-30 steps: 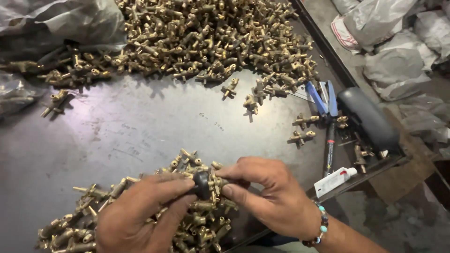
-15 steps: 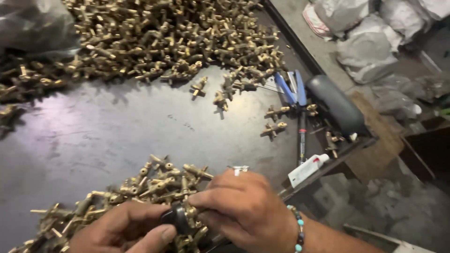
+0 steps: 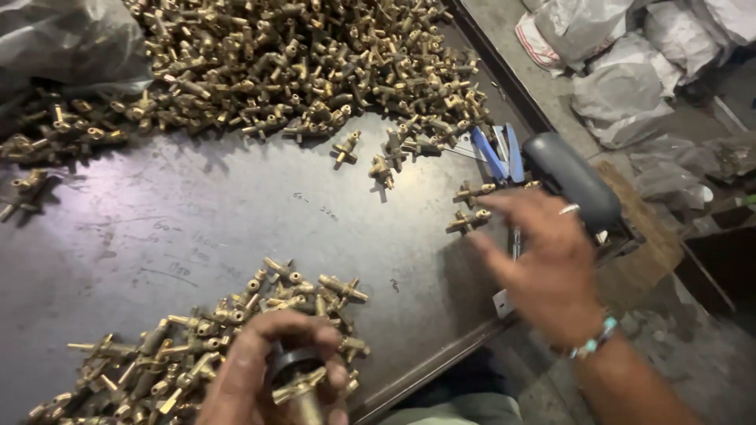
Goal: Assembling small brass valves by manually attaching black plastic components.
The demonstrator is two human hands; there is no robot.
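My left hand (image 3: pixel 272 370) at the bottom centre grips a brass valve fitting (image 3: pixel 303 393) with a dark round knob on it, over the near pile of brass fittings (image 3: pixel 197 346). My right hand (image 3: pixel 543 260) is in the air at the right with fingers spread, holding nothing. Its fingertips are close to two loose brass fittings (image 3: pixel 470 206) and to blue-handled pliers (image 3: pixel 498 152) by the table's right edge.
A large heap of brass fittings (image 3: pixel 276 63) covers the back of the dark metal table (image 3: pixel 181 228). A dark grey tool handle (image 3: pixel 571 177) lies at the right edge. Crumpled plastic bags (image 3: pixel 630 71) sit on the floor beyond. A grey bag (image 3: pixel 63 39) lies at back left.
My right hand has let go of the fitting and swung away to the right toward the table edge. My left hand still holds the fitting over the near pile.
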